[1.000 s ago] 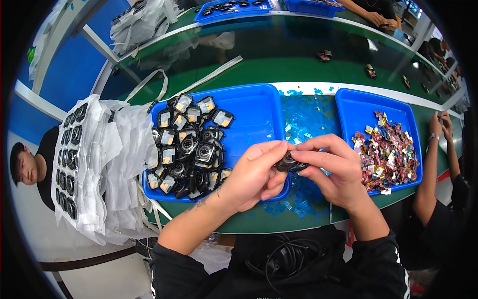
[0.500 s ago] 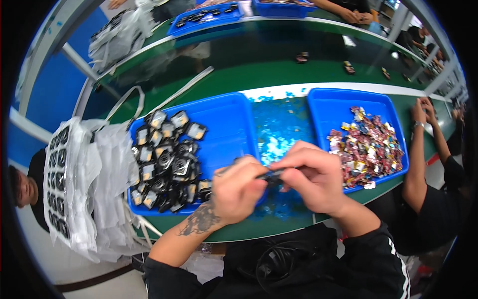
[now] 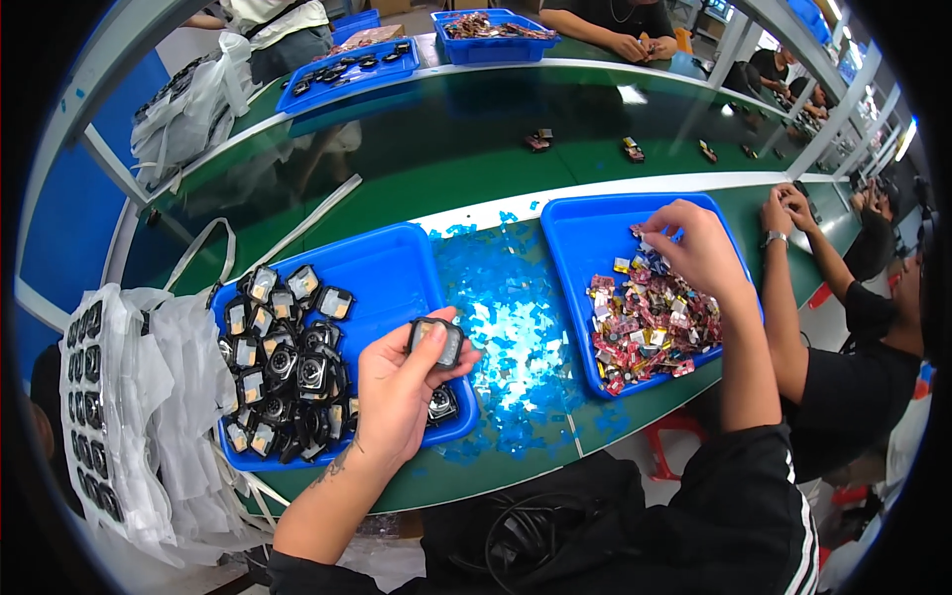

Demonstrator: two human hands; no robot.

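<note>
My left hand [image 3: 390,389] holds a black square housing [image 3: 436,342] with a clear window, the thumb laid across its face. Below it on the left is a blue tray [image 3: 387,268] with a heap of similar black housings [image 3: 297,372], some showing round lens-like fronts, others pale squares. Over a second blue tray [image 3: 570,268] on the right, my right hand [image 3: 702,253] pinches a small pinkish part [image 3: 638,230] at its fingertips. Beneath that hand lies a pile of small pink, silver and yellow parts [image 3: 645,342].
Blue film scraps [image 3: 506,332] litter the green bench between the trays. White bags with black housings [image 3: 149,397] are stacked at the left. Beyond a white rail runs a green belt [image 3: 446,149] carrying several small parts. A co-worker's hands [image 3: 783,208] are at the right.
My hands were together over the bench on a dark item. Now they are apart: the left holds the housing, the right has moved over the right tray. The view has shifted too.
</note>
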